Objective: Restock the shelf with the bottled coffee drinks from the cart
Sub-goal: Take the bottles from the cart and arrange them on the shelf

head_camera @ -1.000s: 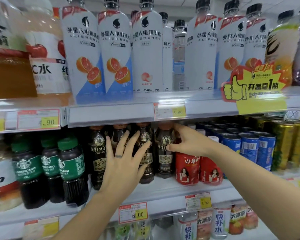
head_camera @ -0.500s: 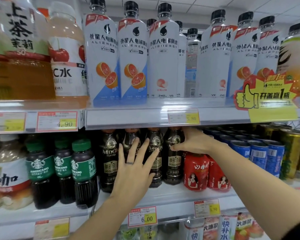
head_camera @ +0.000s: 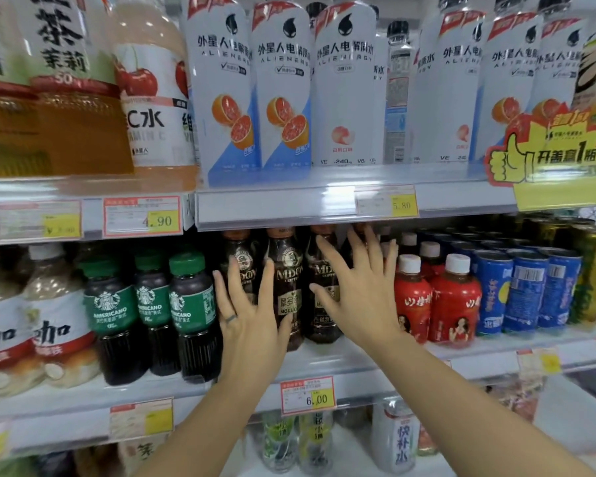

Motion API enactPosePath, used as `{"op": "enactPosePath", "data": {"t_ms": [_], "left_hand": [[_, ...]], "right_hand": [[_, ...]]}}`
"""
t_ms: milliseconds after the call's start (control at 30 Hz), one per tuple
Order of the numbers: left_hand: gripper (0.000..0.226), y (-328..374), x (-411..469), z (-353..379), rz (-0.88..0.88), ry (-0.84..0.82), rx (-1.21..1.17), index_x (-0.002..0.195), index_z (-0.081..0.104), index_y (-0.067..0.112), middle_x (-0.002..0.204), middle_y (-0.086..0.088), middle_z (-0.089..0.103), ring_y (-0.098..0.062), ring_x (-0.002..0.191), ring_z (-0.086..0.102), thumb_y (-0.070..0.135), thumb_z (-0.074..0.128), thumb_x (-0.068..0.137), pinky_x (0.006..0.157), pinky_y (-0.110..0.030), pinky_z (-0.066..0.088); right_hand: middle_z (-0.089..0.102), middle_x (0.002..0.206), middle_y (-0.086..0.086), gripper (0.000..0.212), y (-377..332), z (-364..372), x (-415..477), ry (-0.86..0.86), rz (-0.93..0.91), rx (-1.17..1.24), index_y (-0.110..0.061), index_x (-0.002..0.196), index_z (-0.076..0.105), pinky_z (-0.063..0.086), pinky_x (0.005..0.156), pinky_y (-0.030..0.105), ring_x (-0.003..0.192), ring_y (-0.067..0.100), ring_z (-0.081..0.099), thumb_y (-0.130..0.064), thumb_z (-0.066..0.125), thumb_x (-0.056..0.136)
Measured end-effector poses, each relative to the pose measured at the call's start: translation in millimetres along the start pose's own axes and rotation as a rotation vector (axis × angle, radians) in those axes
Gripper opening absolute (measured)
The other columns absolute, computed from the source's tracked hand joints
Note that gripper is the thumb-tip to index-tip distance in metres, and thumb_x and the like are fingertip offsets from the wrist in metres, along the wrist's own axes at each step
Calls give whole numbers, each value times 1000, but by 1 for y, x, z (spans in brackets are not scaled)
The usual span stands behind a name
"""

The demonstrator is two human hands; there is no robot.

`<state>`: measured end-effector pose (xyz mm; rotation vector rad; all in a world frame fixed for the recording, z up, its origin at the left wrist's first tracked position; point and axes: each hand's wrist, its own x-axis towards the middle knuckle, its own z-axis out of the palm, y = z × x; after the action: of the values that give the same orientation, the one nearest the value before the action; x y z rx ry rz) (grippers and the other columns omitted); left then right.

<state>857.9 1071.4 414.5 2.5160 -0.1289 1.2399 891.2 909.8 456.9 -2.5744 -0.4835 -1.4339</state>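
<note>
Several dark brown MDOY coffee bottles [head_camera: 287,287] stand in a row on the middle shelf [head_camera: 327,361], under the upper shelf's price rail. My left hand [head_camera: 248,315] is spread flat with straight fingers against the leftmost bottles; it wears a ring. My right hand [head_camera: 358,287] is also spread, fingers straight, covering the right bottles of the row. Neither hand grips a bottle. The cart is out of view.
Green-capped Starbucks Americano bottles [head_camera: 145,304] stand left of the coffee row, red bottles [head_camera: 451,304] and blue cans [head_camera: 527,290] to its right. Tall white Alienergy bottles [head_camera: 283,84] fill the shelf above. A 6.00 price tag [head_camera: 308,395] hangs below.
My right hand let go of the rightmost coffee bottle's neck and opened flat across the row. The camera moved closer to the shelf; my left hand stays spread on the bottles.
</note>
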Motion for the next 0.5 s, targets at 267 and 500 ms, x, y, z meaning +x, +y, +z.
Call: {"op": "enactPosePath", "data": {"t_ms": [267, 500], "left_hand": [[94, 5, 3, 4, -10, 29, 9, 145, 19, 28, 151, -18, 4, -48, 138, 8, 24, 78, 72, 86, -61, 46], [93, 11, 3, 9, -12, 60, 38, 144, 26, 26, 148, -19, 13, -44, 136, 10, 27, 80, 69, 87, -61, 45]], "right_hand": [[52, 129, 12, 70, 3, 9, 0, 19, -3, 41, -28, 136, 37, 9, 109, 62, 133, 34, 26, -37, 67, 74], [50, 128, 15, 69, 6, 10, -1, -2, -4, 74, -25, 138, 36, 22, 108, 61, 132, 34, 27, -36, 64, 76]]}}
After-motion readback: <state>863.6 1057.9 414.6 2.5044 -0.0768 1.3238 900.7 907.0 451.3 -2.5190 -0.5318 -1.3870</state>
